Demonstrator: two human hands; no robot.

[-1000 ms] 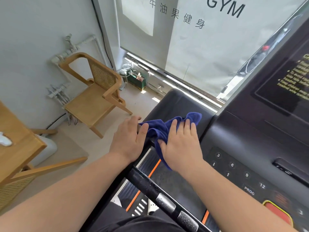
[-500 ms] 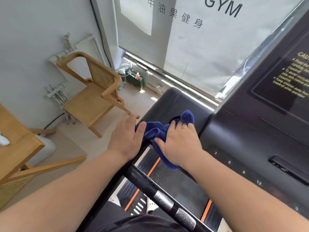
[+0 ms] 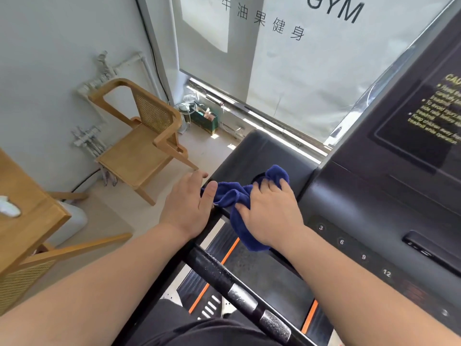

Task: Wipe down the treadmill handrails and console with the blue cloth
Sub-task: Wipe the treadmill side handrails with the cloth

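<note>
The blue cloth (image 3: 233, 196) lies bunched on the left wing of the black treadmill console (image 3: 354, 206), beside a round recess. My right hand (image 3: 270, 212) lies on top of the cloth with its fingers bent into the fabric, pressing it down. My left hand (image 3: 187, 206) rests with straight fingers on the console's left edge, its thumb touching the cloth's left end. A black handrail (image 3: 222, 275) with metal sensor bands runs diagonally below my arms.
A wooden cane-back chair (image 3: 142, 143) stands on the floor at left, by the wall. A wooden table (image 3: 27, 208) fills the left edge. The window with GYM lettering is ahead. Number buttons (image 3: 364, 257) sit right of my right wrist. The belt (image 3: 264, 278) lies below.
My right hand has slid the cloth forward along the console's left wing, toward the recess. My left hand stays on the edge, and the view has shifted slightly.
</note>
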